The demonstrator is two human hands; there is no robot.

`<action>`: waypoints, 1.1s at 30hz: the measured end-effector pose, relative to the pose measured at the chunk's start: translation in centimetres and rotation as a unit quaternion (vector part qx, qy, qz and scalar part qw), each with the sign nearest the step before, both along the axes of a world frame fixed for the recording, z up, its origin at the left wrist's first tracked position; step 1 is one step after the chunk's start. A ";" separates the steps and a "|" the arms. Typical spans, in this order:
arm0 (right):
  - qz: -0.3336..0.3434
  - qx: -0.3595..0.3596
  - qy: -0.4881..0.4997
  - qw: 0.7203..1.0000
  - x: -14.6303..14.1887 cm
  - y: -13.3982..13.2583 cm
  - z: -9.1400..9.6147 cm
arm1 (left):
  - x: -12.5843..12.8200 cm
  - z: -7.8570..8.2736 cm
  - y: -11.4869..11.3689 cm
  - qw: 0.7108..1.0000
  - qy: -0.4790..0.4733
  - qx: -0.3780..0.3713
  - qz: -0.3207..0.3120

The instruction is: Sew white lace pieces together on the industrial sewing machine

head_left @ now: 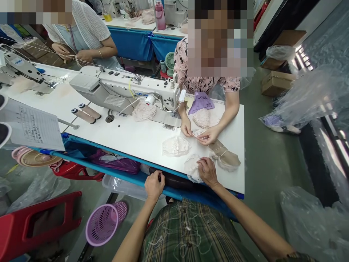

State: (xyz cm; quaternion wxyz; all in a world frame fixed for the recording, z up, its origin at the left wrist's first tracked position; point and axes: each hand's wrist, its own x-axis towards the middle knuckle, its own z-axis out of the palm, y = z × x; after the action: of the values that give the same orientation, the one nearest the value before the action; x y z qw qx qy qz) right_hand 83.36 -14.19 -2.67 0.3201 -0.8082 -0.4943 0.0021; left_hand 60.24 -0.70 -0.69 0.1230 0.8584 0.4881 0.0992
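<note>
My right hand [208, 171] rests on a white lace piece [193, 168] at the front edge of the sewing table, its fingers curled over the fabric's right side. My left hand [155, 185] hovers over the blue cloth just off the table edge, fingers curled in; whether anything is between them I cannot make out. A second white lace cup [176, 146] lies a little beyond, on the table. To the right of it sits a beige-and-white fabric bundle [225, 157] with a band around it. Across from me, a co-worker's hands [205, 135] pinch a small lace piece.
A white sewing machine [128, 91] spans the table [131, 136]. Two thread cones [86, 113] lie left of it. A purple packet [201, 102] is beside a lace stack [206, 118]. On the floor are a purple basket [105, 223] and a red stool [40, 222]. Another person sits back left.
</note>
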 end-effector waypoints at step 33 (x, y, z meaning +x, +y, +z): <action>0.011 0.001 -0.011 1.000 0.0 0.1 0.3 | 0.3 0.7 -0.3 0.998 0.052 -0.031 0.022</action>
State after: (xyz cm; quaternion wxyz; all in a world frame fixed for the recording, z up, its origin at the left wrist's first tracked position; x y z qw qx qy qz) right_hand 83.34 -14.07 -2.38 0.3155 -0.8025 -0.5064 -0.0041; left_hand 60.49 -1.05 0.04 0.1212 0.8473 0.5154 0.0418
